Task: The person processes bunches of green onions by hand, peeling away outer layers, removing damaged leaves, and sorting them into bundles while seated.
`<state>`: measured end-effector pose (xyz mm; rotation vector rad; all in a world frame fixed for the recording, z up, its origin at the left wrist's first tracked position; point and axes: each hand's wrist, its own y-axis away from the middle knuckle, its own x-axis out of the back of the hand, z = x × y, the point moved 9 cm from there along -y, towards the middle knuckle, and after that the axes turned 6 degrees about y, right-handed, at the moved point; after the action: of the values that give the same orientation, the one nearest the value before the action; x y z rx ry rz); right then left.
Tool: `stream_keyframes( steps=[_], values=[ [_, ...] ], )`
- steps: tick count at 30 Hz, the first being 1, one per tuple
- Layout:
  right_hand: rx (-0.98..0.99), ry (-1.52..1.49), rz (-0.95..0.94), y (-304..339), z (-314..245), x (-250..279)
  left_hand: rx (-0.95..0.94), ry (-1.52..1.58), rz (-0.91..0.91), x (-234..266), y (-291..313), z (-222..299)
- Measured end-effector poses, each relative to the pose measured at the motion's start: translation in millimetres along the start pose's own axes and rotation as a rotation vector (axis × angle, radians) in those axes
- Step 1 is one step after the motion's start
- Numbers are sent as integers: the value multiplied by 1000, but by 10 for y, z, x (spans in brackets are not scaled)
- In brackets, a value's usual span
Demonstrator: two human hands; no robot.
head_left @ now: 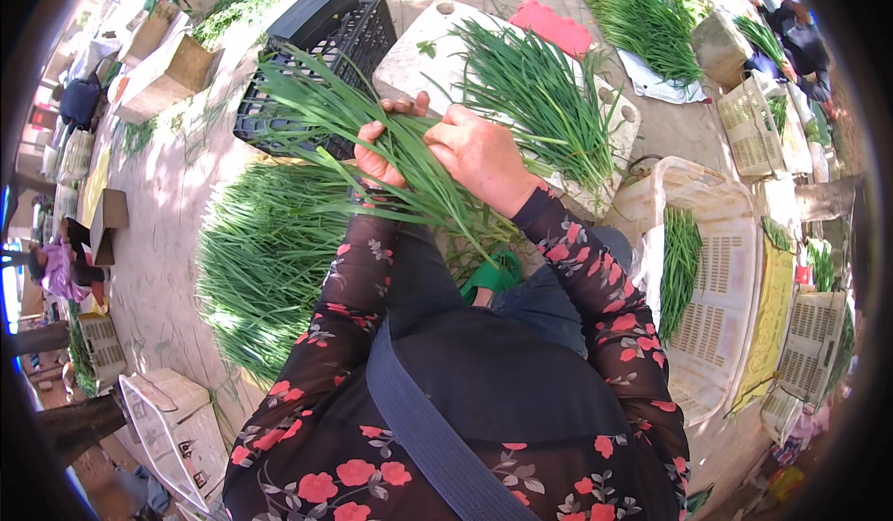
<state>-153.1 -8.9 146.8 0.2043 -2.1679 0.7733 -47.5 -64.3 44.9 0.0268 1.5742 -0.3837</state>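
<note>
In front of my chest, my left hand [379,160] is wrapped round a loose bunch of garlic chives [321,102], leaf tips pointing to the far left. My right hand [476,156] pinches at the same bunch just beside it, fingers bent together over the leaves. The stem ends hang down towards my knees. Past my right hand, a pile of garlic chives [544,88] lies on a white foam board [419,42]. A larger heap of garlic chives [270,260] spreads on the ground to my left.
A black crate [372,42] stands beyond my left hand, a dark box [312,11] on it. A pink-red flat piece [551,26] lies by the foam board. At my right is a white plastic basket [712,335] with more greens; another basket [177,428] sits lower left. People sit farther off.
</note>
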Motion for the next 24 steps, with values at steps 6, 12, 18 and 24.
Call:
stream_keyframes(
  steps=[6, 12, 18, 24],
  values=[
    [-655, -1306, 92, 296, 422, 324, 9, 57, 79, 43, 94, 34],
    [-453, 391, 18, 1117, 862, 837, -118, -20, 167, 228, -22, 262],
    [-257, 417, -112, 1037, 47, 34, -342, -191, 466, 439, -65, 423],
    [-319, 655, 24, 868, 646, -38, -208, -167, 533, 282, 43, 330]
  ],
)
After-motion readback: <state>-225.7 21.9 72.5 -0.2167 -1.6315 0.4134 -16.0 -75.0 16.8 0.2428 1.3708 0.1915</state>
